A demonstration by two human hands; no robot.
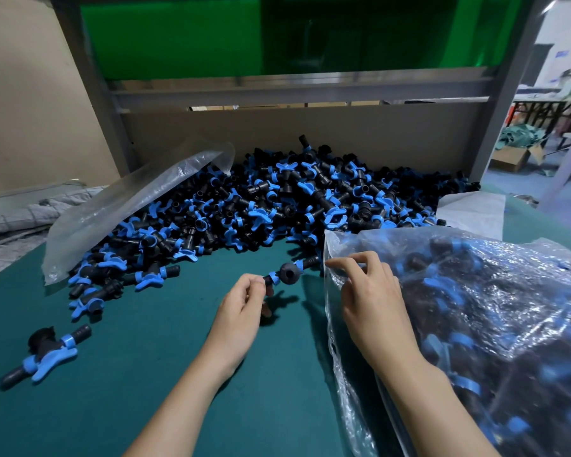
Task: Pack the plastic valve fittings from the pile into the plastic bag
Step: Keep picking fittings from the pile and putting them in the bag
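- We are at a table (pixel 145 390) covered in teal-green matting. A brown cardboard panel (pixel 310 133) stands along its far edge under a grey metal frame, with a green sheet (pixel 178 37) above that.
- At twelve o'clock from our hands, a broad pile (pixel 294 199) of black valve fittings with blue handles lies against the cardboard panel and spreads down towards nine o'clock.
- A second clear bag (pixel 129 206), loose and crumpled, lies over the pile's left side at ten o'clock.
- At eight o'clock a stray fitting (pixel 47 351) lies alone on the table, well apart from the pile.
- Our left hand (pixel 241 308) has its fingers curled. It pinches one end of a valve fitting (pixel 285 274) and holds it above the table, just beside the bag's mouth.
- Our right hand (pixel 370 291) pinches the open edge of the plastic bag (pixel 491 324) between thumb and fingers, near the bag's upper left corner.
- The plastic bag fills the four o'clock side, bulging with fittings that show dimly through the film.
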